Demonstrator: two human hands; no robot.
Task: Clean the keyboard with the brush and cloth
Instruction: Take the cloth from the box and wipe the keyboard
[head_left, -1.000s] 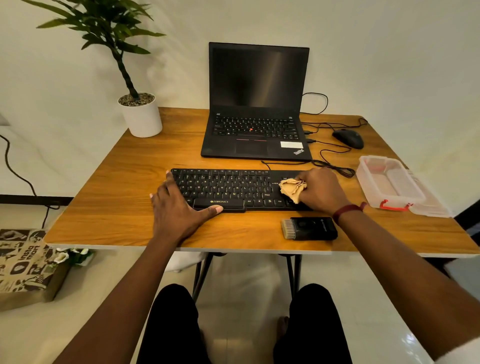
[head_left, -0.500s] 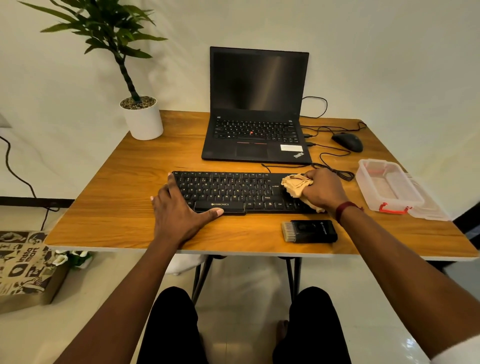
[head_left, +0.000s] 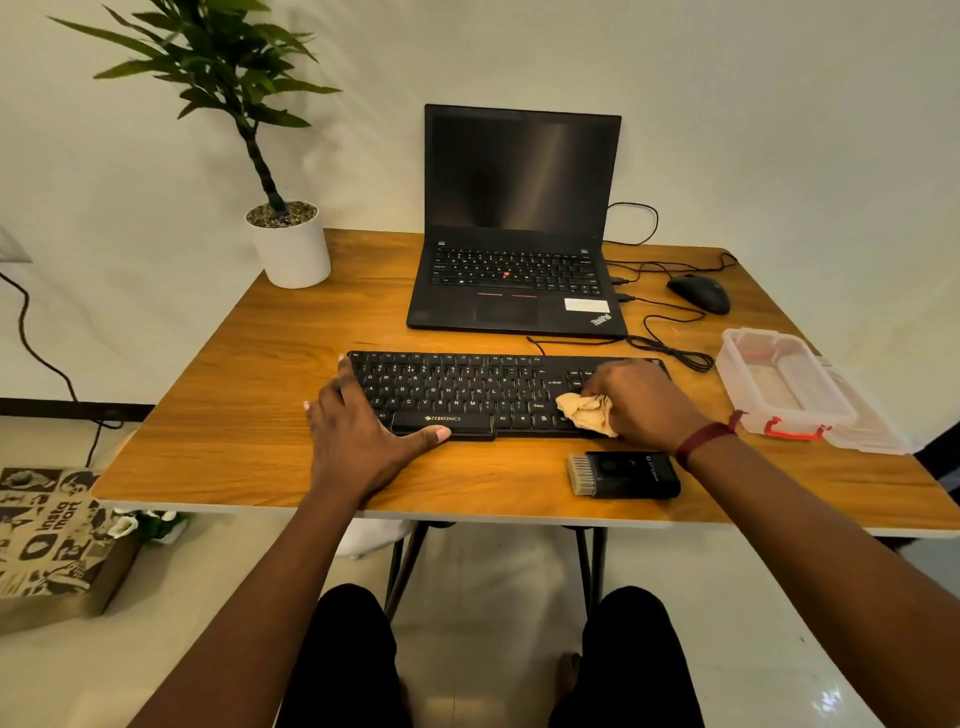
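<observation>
Keyboard (head_left: 467, 395): black, mid-tabletop, nearer the front edge. Left hand (head_left: 358, 441): fingers spread flat, bracing its left end. Right hand (head_left: 639, 400): fingers curled around tan cloth (head_left: 587, 413), apparently pressed on right-end keys. Brush (head_left: 623, 474): beside front edge.

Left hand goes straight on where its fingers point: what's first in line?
Probably nothing: the left hand points across bare table between the plant pot and the laptop. It might clip the pot; depth unclear.

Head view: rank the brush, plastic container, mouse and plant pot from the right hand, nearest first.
1. Brush, beside the right hand, near edge.
2. Plastic container, to its right.
3. Mouse, back right.
4. Plant pot, back-left corner.
</observation>
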